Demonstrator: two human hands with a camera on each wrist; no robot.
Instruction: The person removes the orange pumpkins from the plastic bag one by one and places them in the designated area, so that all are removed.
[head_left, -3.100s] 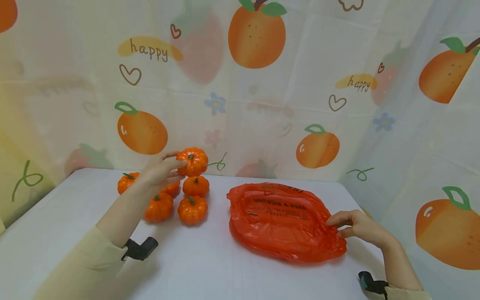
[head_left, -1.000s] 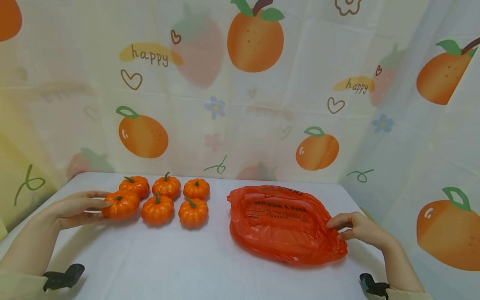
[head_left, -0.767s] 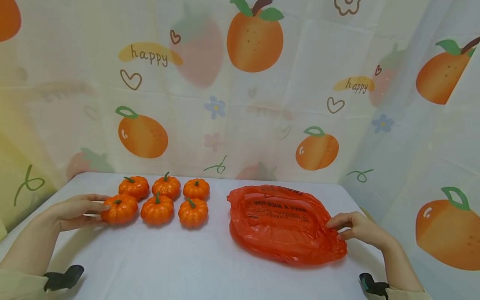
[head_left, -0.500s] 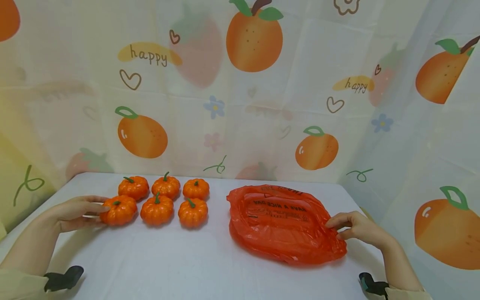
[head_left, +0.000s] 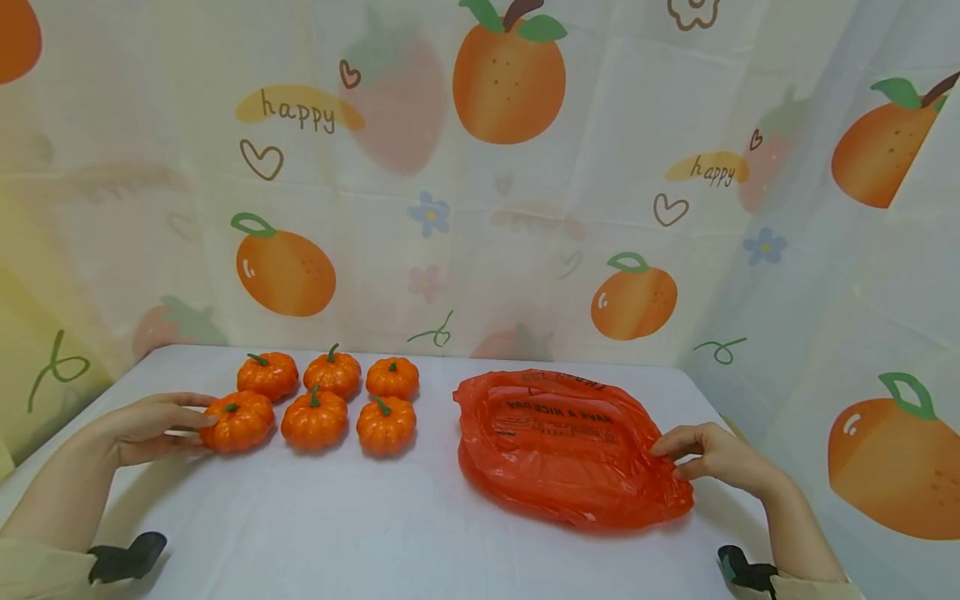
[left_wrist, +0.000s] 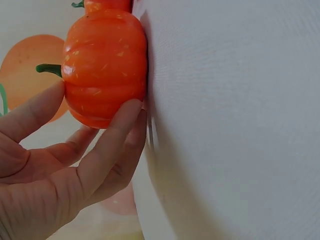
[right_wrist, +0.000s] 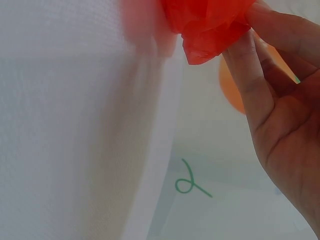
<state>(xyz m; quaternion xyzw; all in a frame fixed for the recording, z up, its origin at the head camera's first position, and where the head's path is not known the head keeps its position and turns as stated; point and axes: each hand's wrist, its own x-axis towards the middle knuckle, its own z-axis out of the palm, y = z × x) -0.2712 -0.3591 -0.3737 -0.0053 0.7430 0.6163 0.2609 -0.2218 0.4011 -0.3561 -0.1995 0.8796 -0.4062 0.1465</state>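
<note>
Pumpkin [head_left: 237,421] number one, at the front left of the group, sits on the white worktop [head_left: 360,525]. The left hand [head_left: 146,427] holds it, with the fingers [left_wrist: 107,150] and thumb curled round its side. It is smooth and round, so it could slip out and roll if the hold is loose. It could also bump the pumpkin next to it [head_left: 314,419], which is just beside it, and knock the neat rows.

The right hand [head_left: 708,458] pinches the right edge of the red bag [head_left: 566,446] between thumb and fingers [right_wrist: 247,75]. The bag is thin and lies flat and crumpled, well apart from the pumpkins. It could slide or tear if pulled hard.

Four more pumpkins sit near: front right [head_left: 386,423], back left [head_left: 267,374], back middle [head_left: 333,373] and back right [head_left: 392,377]. A fruit curtain [head_left: 510,167] hangs behind.
</note>
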